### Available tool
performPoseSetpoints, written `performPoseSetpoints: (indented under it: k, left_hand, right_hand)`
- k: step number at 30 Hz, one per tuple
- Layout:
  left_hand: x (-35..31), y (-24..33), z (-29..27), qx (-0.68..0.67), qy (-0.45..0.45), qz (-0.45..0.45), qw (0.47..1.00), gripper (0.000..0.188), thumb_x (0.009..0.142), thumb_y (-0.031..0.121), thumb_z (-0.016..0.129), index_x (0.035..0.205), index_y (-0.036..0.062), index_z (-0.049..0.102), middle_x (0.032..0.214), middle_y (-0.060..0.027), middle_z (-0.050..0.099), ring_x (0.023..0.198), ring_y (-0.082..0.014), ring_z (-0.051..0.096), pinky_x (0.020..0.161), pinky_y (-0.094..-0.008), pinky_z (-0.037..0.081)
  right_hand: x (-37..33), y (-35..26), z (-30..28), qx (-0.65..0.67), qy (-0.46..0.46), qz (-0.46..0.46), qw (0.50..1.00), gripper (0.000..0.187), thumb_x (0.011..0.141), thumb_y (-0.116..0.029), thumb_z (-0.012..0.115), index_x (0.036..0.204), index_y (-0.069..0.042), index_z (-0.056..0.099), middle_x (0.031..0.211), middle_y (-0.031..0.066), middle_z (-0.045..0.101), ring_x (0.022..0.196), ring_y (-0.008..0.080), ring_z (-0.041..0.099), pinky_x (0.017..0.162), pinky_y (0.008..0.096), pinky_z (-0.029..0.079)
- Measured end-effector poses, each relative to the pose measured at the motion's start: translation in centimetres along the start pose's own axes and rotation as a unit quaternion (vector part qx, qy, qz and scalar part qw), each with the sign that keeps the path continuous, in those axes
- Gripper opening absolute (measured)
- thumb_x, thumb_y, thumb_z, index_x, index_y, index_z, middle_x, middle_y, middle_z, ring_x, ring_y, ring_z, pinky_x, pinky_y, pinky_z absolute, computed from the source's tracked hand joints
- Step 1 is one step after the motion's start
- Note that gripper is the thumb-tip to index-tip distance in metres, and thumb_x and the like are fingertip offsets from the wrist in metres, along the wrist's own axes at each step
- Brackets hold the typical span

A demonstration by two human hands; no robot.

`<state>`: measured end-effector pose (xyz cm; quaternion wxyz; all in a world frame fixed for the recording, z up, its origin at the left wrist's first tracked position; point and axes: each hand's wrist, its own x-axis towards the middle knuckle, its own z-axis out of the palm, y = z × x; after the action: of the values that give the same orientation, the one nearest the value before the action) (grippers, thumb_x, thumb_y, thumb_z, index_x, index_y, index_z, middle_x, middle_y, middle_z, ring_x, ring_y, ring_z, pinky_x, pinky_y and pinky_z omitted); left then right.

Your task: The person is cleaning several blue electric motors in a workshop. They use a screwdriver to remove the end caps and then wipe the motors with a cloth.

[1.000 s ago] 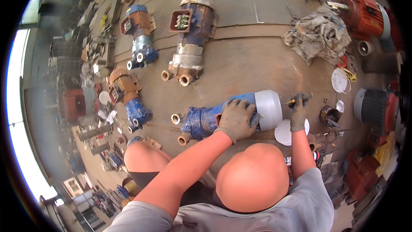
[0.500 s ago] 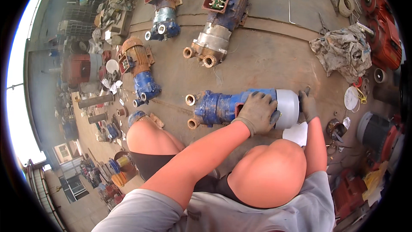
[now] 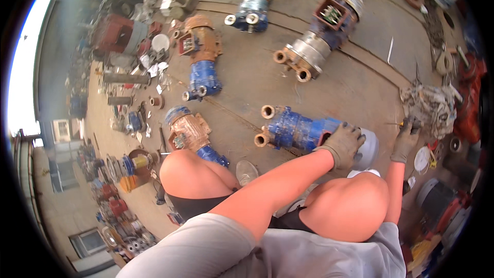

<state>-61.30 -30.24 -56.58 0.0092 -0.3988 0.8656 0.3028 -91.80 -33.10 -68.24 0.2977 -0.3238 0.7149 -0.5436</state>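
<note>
A blue motor-pump unit (image 3: 293, 128) with a light grey end cover (image 3: 368, 149) lies on its side on the floor before my knees. Two round rusty ports stick out at its left end. My gloved left hand (image 3: 343, 146) rests over the motor beside the cover, fingers apart and bent along the housing. Off to the right, clear of the cover, my gloved right hand (image 3: 405, 141) is closed round a thin tool with a yellowish part (image 3: 400, 123), which looks like a screwdriver. It is beside a crumpled grey rag (image 3: 429, 105).
Similar rusty units stand around: a silver-fronted one (image 3: 309, 49), a brown-and-blue one (image 3: 203, 51), another by my left knee (image 3: 188, 126). A bent metal rod (image 3: 390, 50) lies far right. Red motors (image 3: 468, 108) line the right edge, and parts clutter the left.
My right hand has left the grey cover's end and moved right to the rag, where it now holds a thin tool. My left hand stays on the motor. The view has shifted.
</note>
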Motion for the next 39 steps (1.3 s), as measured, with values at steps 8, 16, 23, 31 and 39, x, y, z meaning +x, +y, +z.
performPoseSetpoints:
  k: [8,16,23,31,39]
  left_hand:
    - [-12.2,-13.9,-14.0,0.019,0.046,-0.026,0.998,0.054,0.099,0.041,0.070,0.144,0.0115,0.069,0.145,-0.0156,0.069,0.132,-0.0346,0.066,0.116,-0.0451,0.051]
    - [-50.6,-32.7,-18.0,-0.004,0.178,-0.548,0.817,0.062,0.104,0.052,0.060,0.145,0.0049,0.065,0.151,-0.0291,0.063,0.137,-0.0455,0.063,0.115,-0.0536,0.050]
    - [-59.5,-39.4,1.3,-0.207,0.203,-0.690,0.663,0.080,0.107,0.065,0.049,0.167,0.0116,0.042,0.153,-0.0349,0.057,0.128,-0.0520,0.065,0.104,-0.0564,0.054]
    - [-57.6,-37.4,2.9,0.006,0.351,-0.667,0.657,0.084,0.105,0.059,0.057,0.167,0.0064,0.040,0.153,-0.0348,0.054,0.135,-0.0486,0.059,0.109,-0.0549,0.051]
    - [-57.9,-37.8,2.5,-0.032,0.353,-0.672,0.650,0.078,0.101,0.050,0.064,0.154,-0.0058,0.050,0.146,-0.0385,0.056,0.132,-0.0531,0.058,0.113,-0.0569,0.047]
  right_hand:
    - [-8.0,-22.5,10.8,-0.205,-0.336,-0.345,0.852,0.025,0.099,-0.013,0.078,0.122,-0.005,0.075,0.122,0.0147,0.071,0.116,0.0310,0.068,0.102,0.0401,0.054]
    - [-11.9,-34.8,18.1,-0.339,-0.411,-0.388,0.752,0.034,0.092,-0.021,0.086,0.122,-0.010,0.077,0.112,0.0161,0.078,0.103,0.0358,0.076,0.089,0.0440,0.060]
    - [-18.6,-41.5,26.0,-0.358,-0.431,-0.448,0.697,0.041,0.093,-0.020,0.082,0.133,-0.012,0.073,0.114,0.0145,0.079,0.106,0.0369,0.076,0.092,0.0457,0.060]
    - [-29.7,-20.5,42.2,-0.439,-0.478,-0.275,0.709,0.042,0.093,-0.011,0.068,0.134,-0.014,0.075,0.115,0.0191,0.078,0.111,0.0373,0.073,0.101,0.0479,0.057]
    - [-36.2,-11.7,42.9,-0.578,-0.383,-0.325,0.644,0.044,0.095,-0.034,0.072,0.137,-0.023,0.071,0.128,0.0076,0.076,0.128,0.0345,0.065,0.110,0.0530,0.047]
